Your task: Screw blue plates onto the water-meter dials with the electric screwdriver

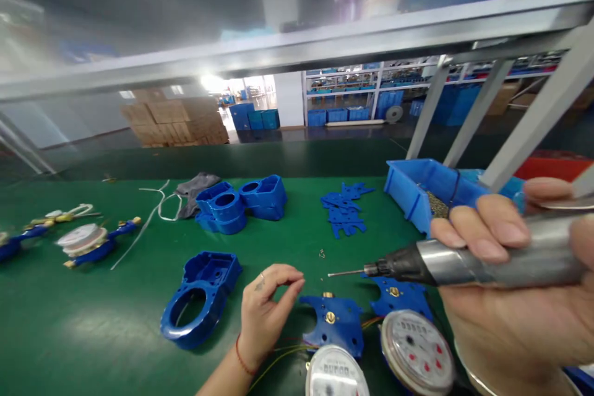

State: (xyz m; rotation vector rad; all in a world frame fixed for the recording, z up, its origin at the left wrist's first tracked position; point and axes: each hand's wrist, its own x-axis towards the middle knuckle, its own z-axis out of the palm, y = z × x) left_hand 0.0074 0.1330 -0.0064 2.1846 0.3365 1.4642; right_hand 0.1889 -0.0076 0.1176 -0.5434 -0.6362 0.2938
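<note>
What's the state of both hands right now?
Left hand: fingers pinched together above the green table; what they hold, if anything, cannot be told.
Right hand: closed around a powered screwdriver.

We can't read any text here; the meter dial (417, 349) shows a row of digits and red marks, too blurred to make out. Second dial (336, 374) has print; equally illegible.
</note>
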